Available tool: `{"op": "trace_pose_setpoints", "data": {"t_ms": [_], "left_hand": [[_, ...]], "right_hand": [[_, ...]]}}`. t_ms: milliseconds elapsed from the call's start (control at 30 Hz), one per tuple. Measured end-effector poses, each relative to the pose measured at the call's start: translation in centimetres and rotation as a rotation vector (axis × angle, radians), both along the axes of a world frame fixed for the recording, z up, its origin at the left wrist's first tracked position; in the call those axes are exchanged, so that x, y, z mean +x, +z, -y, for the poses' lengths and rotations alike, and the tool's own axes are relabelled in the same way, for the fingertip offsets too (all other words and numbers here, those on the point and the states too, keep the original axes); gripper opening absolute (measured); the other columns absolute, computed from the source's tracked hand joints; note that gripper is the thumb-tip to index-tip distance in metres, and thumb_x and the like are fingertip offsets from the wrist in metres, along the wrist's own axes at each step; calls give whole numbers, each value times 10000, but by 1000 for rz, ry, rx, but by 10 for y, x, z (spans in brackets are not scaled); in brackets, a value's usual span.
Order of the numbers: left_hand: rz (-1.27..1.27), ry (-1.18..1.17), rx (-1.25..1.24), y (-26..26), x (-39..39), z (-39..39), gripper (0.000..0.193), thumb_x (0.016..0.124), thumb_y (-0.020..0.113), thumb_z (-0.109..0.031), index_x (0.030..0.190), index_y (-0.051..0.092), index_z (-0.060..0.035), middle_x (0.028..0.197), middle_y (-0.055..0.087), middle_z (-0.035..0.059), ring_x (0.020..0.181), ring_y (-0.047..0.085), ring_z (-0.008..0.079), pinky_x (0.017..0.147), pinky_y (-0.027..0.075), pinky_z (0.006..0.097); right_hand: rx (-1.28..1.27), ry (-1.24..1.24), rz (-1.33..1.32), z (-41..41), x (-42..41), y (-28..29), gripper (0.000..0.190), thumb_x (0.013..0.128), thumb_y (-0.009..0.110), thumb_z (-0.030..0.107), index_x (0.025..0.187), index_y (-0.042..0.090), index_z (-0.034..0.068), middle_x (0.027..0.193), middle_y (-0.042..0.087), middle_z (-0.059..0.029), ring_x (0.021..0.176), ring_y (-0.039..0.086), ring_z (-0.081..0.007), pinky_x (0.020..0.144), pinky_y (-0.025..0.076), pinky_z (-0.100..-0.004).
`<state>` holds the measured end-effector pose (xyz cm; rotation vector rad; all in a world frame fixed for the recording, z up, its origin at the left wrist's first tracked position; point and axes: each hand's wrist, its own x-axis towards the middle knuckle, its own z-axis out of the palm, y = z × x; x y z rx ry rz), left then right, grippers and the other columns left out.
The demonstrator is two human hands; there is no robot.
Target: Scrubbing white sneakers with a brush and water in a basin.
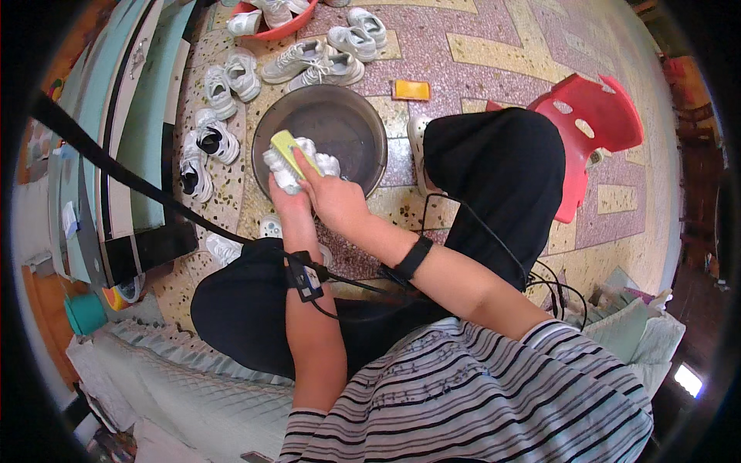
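My right hand [337, 199] grips a yellow-green scrubbing brush [284, 144], its index finger stretched along the back. The brush rests on a white, foam-covered object [285, 177], probably a shoe, though foam and hands hide most of its shape. From below, my left hand [288, 198] supports this white object. Both hands are over the left front part of a dark round basin [359, 133] on the floor. The bristles are out of sight.
Pairs of white sneakers [312, 61] stand behind and left of the basin. More shoes fill a red basin [283, 30]. A yellow block [411, 90] lies on the terrazzo floor near a red plastic chair [602, 116]. Black cables [474, 217] cross near my arms. A cabinet [147, 144] stands left.
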<state>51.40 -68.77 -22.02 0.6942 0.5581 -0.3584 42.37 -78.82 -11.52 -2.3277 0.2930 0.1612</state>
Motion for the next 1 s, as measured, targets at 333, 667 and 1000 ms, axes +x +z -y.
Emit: {"op": "trace_pose_setpoints", "data": {"t_ms": [333,667,1000], "left_hand": [[115,-82,143,-17,-9,8,451,915,348,-325,1208,538,-39,1186,581,146,1085,562,330,959,434,471],[-23,-84,-127,9,-11,28,475,903,374,-341,1229,522,-29,1257,543,148,1152,517,323,1008,393,435],[28,-112,-145,-31,-3,-20,431,942,399,-311,1277,485,-53,1295,508,143,1179,490,299,980,423,425]], "right_hand": [[198,-236,-26,12,17,-22,509,962,370,341,1447,241,258,736,631,-234,686,625,-411,643,487,-511],[413,-390,-127,25,14,-78,538,961,358,320,1421,264,56,903,608,-313,843,598,-462,757,459,-522],[471,-257,-148,14,-11,0,529,950,382,322,1431,264,134,871,625,-282,832,613,-448,763,465,-524]]}}
